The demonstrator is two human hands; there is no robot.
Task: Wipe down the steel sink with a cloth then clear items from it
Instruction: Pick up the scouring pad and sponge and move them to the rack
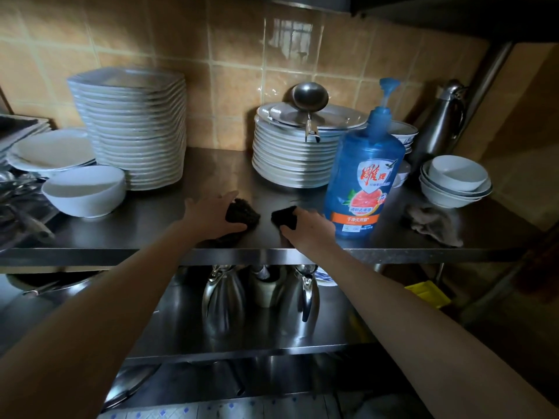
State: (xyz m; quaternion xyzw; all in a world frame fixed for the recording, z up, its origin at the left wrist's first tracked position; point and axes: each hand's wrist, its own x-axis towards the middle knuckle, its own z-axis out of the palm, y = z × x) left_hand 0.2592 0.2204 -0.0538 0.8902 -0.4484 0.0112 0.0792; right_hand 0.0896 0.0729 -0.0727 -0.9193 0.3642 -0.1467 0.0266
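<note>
Both my arms reach onto a steel shelf [157,228] at chest height. My left hand [211,214] grips a dark scouring pad [243,211] near the shelf's front middle, thumb under it and fingers above. Just to its right, my right hand [308,226] holds a second dark scouring pad [284,217] against the shelf surface. The two pads lie a short gap apart. A blue pump bottle of dish soap [364,173] stands right beside my right hand. A crumpled grey cloth [432,223] lies on the shelf further right. No sink is in view.
A tall stack of white square plates [133,128] and a white bowl [86,190] stand left. Round plates [290,155] with a steel ladle [310,98] stand at the back, nested bowls [456,179] and a steel flask [438,125] right. Steel kettles [223,300] sit on the lower shelf.
</note>
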